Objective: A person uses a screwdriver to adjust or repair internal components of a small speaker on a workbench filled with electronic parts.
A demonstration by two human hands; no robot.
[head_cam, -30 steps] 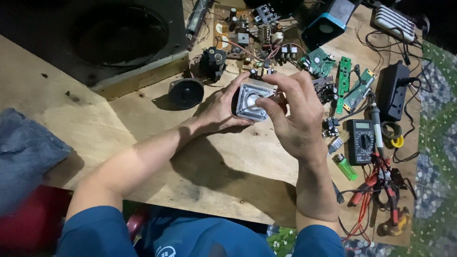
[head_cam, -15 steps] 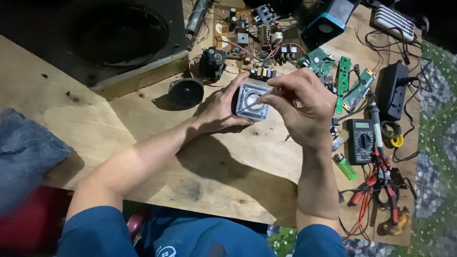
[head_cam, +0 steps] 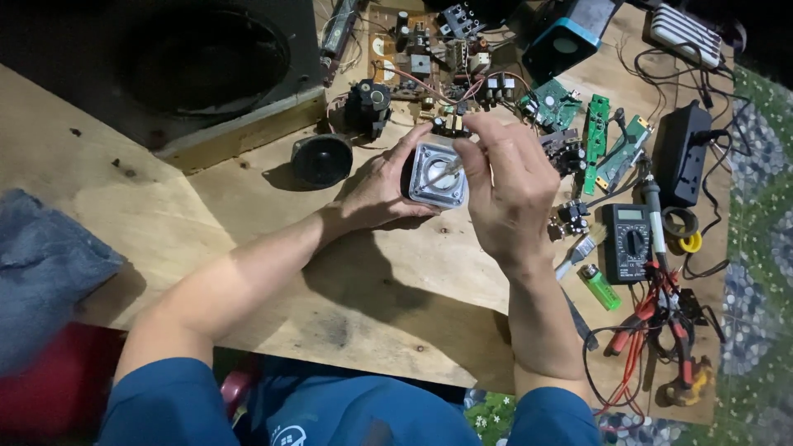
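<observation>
Crowding small speaker (head_cam: pixel 438 175): circuit boards (head_cam: pixel 578 124), multimeter (head_cam: pixel 629 241).

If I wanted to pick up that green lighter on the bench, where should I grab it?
Probably across the long flat sides of the green lighter, coming straight down from above. It lies flat and slanted on the wooden table, its metal end toward the brush. The multimeter and red wires sit close, so pinch its middle.

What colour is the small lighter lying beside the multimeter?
Bright green, with a silver metal top. The small plastic lighter shows best in the head view, just left of the black multimeter.
</observation>
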